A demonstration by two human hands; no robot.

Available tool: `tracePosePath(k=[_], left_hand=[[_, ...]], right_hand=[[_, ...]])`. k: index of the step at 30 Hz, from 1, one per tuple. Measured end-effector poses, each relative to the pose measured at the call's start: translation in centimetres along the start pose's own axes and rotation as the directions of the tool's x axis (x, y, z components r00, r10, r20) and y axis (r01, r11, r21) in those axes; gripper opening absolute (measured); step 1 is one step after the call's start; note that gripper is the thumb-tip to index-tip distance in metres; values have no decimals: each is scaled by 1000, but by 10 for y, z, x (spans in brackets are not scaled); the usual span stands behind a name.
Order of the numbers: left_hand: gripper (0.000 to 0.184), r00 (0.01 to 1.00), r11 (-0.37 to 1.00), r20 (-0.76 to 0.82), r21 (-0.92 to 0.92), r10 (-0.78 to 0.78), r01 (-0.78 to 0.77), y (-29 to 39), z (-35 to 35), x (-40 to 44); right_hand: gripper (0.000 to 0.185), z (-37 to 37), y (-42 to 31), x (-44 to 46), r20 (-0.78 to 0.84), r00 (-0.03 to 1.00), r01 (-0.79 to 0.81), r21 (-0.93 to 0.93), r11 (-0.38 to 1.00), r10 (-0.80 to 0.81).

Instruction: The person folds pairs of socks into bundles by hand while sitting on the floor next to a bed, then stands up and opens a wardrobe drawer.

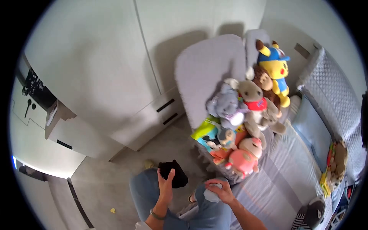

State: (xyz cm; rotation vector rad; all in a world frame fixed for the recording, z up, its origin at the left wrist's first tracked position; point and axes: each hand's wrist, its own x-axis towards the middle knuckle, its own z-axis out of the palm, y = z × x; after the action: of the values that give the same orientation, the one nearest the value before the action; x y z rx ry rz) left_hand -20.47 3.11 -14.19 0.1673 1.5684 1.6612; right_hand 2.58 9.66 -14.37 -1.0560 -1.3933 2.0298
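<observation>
My left hand [165,188] is closed on a black cloth-like item [179,176], held above my left knee; its exact kind does not show. Over my right thigh, my right hand [225,193] grips a small light-grey cloth bundle [211,195], partly covered by the fingers. The two held items are apart. Nearest to my right hand on the bed side is a pink pig plush [243,160], which leans at the front of a pile of stuffed toys. My jeans [143,191] show beneath both hands.
A grey plush elephant [226,102], a mouse-like plush in red [251,94] and a yellow plush in a blue cap [276,69] lie against a grey padded backrest [209,57]. The bed [264,191] extends right. White cabinets [96,76] stand ahead; a yellow scrap [112,210] lies on the floor.
</observation>
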Motion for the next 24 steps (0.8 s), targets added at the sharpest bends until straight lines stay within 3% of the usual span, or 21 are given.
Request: tracePosePath(k=[2, 4, 6, 10, 12, 13, 14, 16, 18, 20, 24], left_hand=[[67, 994, 968, 88, -245, 71, -48, 19, -3, 45], [60, 993, 952, 87, -301, 77, -47, 18, -10, 107], [56, 971, 892, 156, -443, 180, -94, 30, -12, 165], [46, 933, 849, 138, -476, 332, -232, 40, -2, 239], [43, 992, 848, 61, -527, 108, -60, 16, -23, 258], [45, 995, 815, 98, -577, 3, 54, 10, -28, 262], [45, 996, 816, 91, -575, 1, 52, 14, -26, 264], [47, 972, 733, 215, -646, -93, 213, 30, -19, 260], [46, 977, 723, 198, -663, -82, 195, 40, -16, 261], [43, 941, 621, 317, -717, -115, 317, 51, -16, 264], [53, 963, 703, 230, -661, -142, 261, 31, -9, 272]], right_hand=[[22, 31, -22, 55, 25, 998, -66, 78, 995, 64], [23, 52, -20, 118, -15, 995, -101, 59, 993, 102], [25, 71, -7, 192, -40, 991, -124, 90, 988, 128], [32, 97, 3, 338, -182, 959, -200, 113, 973, 218], [37, 111, 16, 398, -277, 935, -176, 175, 969, 220], [40, 116, 24, 426, -330, 918, -142, 240, 960, 218], [40, 117, 35, 454, -325, 919, -148, 242, 959, 224], [43, 120, 49, 497, -422, 896, -116, 79, 990, 139], [43, 121, 57, 525, -417, 898, -115, 79, 990, 138], [43, 128, 58, 544, -403, 906, -109, 82, 991, 133], [38, 134, 64, 558, -460, 885, -79, -11, 997, 65]])
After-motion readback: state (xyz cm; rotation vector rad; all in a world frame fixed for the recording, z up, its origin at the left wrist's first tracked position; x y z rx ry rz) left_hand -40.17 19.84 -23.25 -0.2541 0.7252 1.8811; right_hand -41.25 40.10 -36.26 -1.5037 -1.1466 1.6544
